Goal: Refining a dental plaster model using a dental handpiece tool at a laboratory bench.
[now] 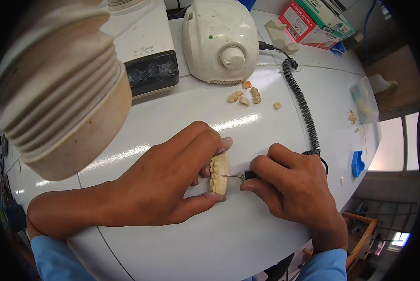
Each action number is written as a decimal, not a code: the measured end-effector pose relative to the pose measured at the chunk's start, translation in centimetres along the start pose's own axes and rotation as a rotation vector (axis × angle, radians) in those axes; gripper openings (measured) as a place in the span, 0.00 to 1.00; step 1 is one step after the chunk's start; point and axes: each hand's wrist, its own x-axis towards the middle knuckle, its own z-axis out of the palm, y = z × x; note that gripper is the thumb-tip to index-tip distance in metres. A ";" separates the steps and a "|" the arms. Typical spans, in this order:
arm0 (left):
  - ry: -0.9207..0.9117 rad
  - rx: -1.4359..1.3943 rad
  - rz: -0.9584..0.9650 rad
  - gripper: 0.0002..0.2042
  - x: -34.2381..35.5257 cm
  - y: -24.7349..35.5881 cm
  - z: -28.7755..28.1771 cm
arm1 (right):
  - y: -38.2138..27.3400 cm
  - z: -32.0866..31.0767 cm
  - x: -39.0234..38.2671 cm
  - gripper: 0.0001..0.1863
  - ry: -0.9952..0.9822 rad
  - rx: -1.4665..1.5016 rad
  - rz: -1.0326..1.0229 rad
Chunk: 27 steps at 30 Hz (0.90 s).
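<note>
Between the thumb and fingers of my left hand (172, 171) is a cream-coloured dental cast (221, 173), its row of teeth facing left toward the palm. My right hand (294, 185) grips a dark rotary handpiece (249, 175) like a pen. A thin metal bur (231, 175) sticks out of its tip and reaches the cast's smooth right side; whether it touches cannot be made out. A coiled black cord (303, 107) runs from behind my right hand up to the white control unit (221, 42). My left fingertips look dusty.
A ridged beige suction hose (74, 103) looms at upper left, before a white machine with a black panel (152, 72). Several small tooth-coloured pieces (256, 96) lie below the control unit. A blue moulded piece (357, 164), a clear plastic container (363, 100) and a red-green box (313, 23) stand rightward.
</note>
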 end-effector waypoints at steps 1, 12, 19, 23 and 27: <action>-0.001 -0.001 -0.001 0.37 0.0 0.0 0.0 | 0.1 0.0 -0.1 0.13 -0.001 0.001 0.000; 0.005 -0.011 0.013 0.37 0.0 -0.3 0.1 | 0.1 0.0 -0.1 0.13 -0.032 0.013 0.003; 0.001 -0.013 -0.007 0.37 -0.1 -0.1 -0.1 | 0.2 0.0 0.0 0.13 -0.009 0.027 -0.007; 0.001 0.001 0.020 0.37 0.0 -0.2 -0.1 | 0.3 -0.1 -0.1 0.13 -0.024 0.026 -0.028; 0.005 0.008 0.031 0.37 0.0 -0.2 0.0 | 0.3 -0.2 -0.1 0.13 -0.037 0.009 -0.045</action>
